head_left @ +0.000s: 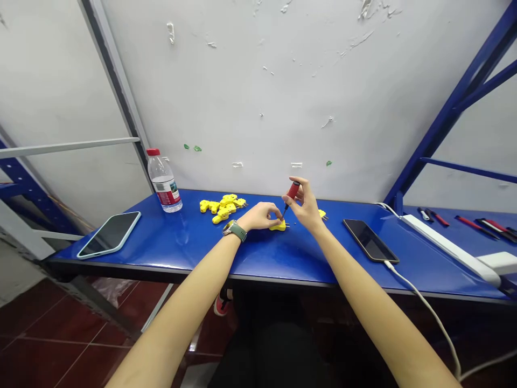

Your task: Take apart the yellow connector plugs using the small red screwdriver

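My right hand [307, 207] is wrapped round the red handle of a screwdriver [293, 189]. The shaft slants down and its tip meets a yellow plug [278, 226] that lies on the blue table, metal pins facing right. With curled fingers, my left hand [262, 216] grips this plug beside the screwdriver tip; its fingertips partly cover the plug. A watch with a green strap is on my left wrist. To the left of that hand lies a loose pile of several yellow plugs [226, 206]. Behind my right hand another yellow plug [322, 214] shows in part.
A water bottle [165, 183] stands at the back left, near a light-blue-cased phone [110, 234]. On the right lie a phone [370, 241] with a charging cable, a white power strip [448, 248] and several red and black tools [476, 226]. Blue shelf posts frame the table [258, 264].
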`<state>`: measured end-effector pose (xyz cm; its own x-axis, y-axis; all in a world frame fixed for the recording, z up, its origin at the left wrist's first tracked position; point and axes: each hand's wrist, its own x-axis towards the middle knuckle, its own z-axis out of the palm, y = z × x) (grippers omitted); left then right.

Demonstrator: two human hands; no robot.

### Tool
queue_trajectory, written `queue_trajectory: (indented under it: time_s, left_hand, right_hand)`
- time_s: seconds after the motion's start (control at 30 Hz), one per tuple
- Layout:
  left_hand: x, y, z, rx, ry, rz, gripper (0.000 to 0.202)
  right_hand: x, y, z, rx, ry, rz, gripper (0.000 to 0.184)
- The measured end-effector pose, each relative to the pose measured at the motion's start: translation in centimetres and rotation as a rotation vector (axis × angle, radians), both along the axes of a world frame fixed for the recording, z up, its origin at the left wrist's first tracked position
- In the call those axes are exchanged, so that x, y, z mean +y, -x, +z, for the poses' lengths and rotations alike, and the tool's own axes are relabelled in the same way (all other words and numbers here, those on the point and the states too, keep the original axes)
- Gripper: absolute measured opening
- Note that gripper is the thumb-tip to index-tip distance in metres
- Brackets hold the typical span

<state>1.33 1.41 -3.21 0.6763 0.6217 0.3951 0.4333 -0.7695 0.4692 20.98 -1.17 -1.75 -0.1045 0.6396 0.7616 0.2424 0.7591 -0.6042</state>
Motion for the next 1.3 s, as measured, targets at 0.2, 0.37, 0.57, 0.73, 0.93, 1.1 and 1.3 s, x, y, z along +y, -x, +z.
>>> queue_trajectory:
  time_s: [0.2,0.37,0.57,0.73,0.93,1.1,1.3]
  left_hand:
    - [0.0,0.1,0.2,-0.004,0.002,-0.004,0.017]
    - [-0.1,0.1,0.3,-0.003,0.016,0.011,0.016]
    - [0.2,0.0,0.1,0.001,0.042,0.052,0.016]
    - [0.0,-0.1,0.1,0.036,0.066,0.070,0.018]
    - [-0.8,-0.6,0.2,0.141,-0.050,0.079,0.010]
    - [-1.3,-0.8,0.2,0.257,-0.087,0.152,0.012]
    - [-1.7,-0.8,0.5,0.323,-0.137,0.238,0.015]
  right_hand:
    - [0.2,-0.2,0.3,0.017,-0.032,-0.037,0.057]
    - [-0.1,-0.3,0.6,0.000,-0.051,-0.032,0.057]
    - [-0.3,-0.4,0.4,0.021,-0.092,-0.046,0.053]
    - [-0.6,-0.7,0.5,0.117,-0.105,-0.096,0.054]
    - [-0.8,-0.8,0.7,0.159,-0.097,-0.105,0.053]
    - [-0.8,-0.7,0.8,0.171,-0.099,-0.115,0.052]
    - [-0.8,-0.8,0.8,0.192,-0.097,-0.122,0.052]
